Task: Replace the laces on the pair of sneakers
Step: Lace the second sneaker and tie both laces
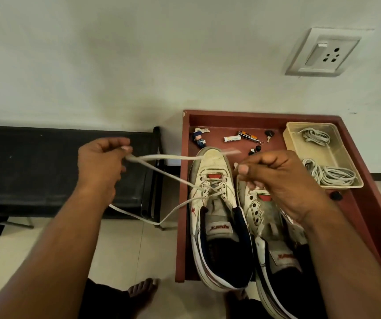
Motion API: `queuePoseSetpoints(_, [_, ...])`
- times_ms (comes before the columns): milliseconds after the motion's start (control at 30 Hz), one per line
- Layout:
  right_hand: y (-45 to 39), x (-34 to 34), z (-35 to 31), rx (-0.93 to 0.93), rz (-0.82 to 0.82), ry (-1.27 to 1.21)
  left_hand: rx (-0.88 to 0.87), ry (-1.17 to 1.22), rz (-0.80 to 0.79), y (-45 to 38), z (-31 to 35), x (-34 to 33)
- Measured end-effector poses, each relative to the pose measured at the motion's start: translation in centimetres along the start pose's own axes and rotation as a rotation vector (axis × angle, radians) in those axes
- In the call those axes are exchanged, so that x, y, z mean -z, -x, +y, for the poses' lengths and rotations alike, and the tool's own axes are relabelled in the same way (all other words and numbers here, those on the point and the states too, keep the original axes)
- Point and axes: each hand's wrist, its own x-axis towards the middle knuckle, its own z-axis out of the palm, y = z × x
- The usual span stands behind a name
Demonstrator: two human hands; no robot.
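On the red tray (359, 203), against the wall:
Left sneaker (212, 203): lower eyelets threaded with white lace (161, 157), upper eyelets open, toe pointing away.
Right sneaker (274, 236): just beside it, touching; eyelets look bare, partly hidden under the right arm.
Left hand (102, 164): fingers curled, pinching lace out to the left of the tray; one run taut back to the eyelets, another sagging in a loop below the wrist.
Right hand (279, 178): curled over the right sneaker's forefoot, thumb pressed to fingers as if pinching a lace end; end itself barely visible, so hold not certain.
Spare laces: two coils in the clear tub (336, 157) at the far right of the tray.
Clutter: battery (232, 139), doll keyring (199, 137), small clips near the toes; well clear of the work.
Step, as judged: drawing slack through the left sneaker's crossings, roughly a third of one shoe done.
Doing it well: pull both ends evenly, keep lace flat, no twist at eyelets. Match tail lengths before the next crossing. Steady the shoe so it stays put on the tray.
Risk: sagging loop snagging the tray corner or black bench (58, 162).
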Motion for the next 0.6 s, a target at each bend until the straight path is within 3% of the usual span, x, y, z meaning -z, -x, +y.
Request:
queuePoseSetpoints(67, [-0.2,0.3,0.4,-0.02,0.034,0.097,-0.051,-0.288,-0.054,0.2,-0.9,-0.5])
queuePoseSetpoints(200, [-0.9,-1.1,2.1,-0.053,-0.049,0.382,-0.077,-0.31,-0.325,2.4,-0.9,-3.7])
queuePoseSetpoints(267, [-1.2,-1.4,2.9,-0.035,-0.034,0.444,-0.002,-0.283,-0.344,2.4,-1.8,-4.5])
queuePoseSetpoints(400, [-1.4,-1.6,3.3,-0.016,-0.034,0.47,0.275,-0.187,-0.237,1.8,-3.5,-4.7])
queuePoseSetpoints(600, [-1.6,-2.2,4.0,-0.035,-0.098,0.476,0.443,-0.259,-0.476,3.7,-3.8,-6.3])
